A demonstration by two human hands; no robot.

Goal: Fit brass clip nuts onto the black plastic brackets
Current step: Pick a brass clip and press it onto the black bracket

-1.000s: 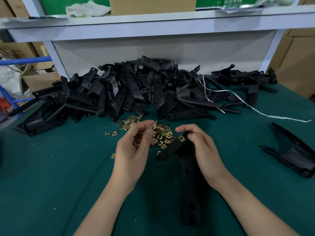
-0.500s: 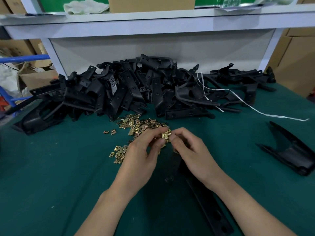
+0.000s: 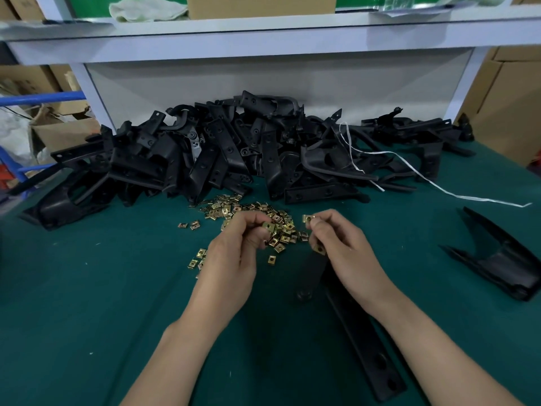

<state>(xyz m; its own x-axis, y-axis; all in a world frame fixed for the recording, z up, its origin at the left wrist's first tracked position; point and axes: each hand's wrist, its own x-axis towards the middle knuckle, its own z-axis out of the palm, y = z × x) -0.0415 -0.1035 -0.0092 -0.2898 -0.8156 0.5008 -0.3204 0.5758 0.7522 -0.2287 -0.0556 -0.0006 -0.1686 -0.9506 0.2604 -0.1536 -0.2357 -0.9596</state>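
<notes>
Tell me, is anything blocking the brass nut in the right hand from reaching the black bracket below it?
Nothing visible does. The right hand pinches the nut above the bracket, with only that hand itself around the bracket's top end. The heap of loose nuts lies to the left.

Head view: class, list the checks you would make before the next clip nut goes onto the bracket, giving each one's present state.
1. Left hand pinches a clip nut: ok.
2. Right hand pinches a second clip nut: ok.
3. Bracket lies below the right hand, within reach: ok.
4. Fitted clip on the bracket's end fully seated: cannot tell.
5. Either held nut turned open side to the bracket: cannot tell.
6. Loose nuts piled close by: ok.
</notes>
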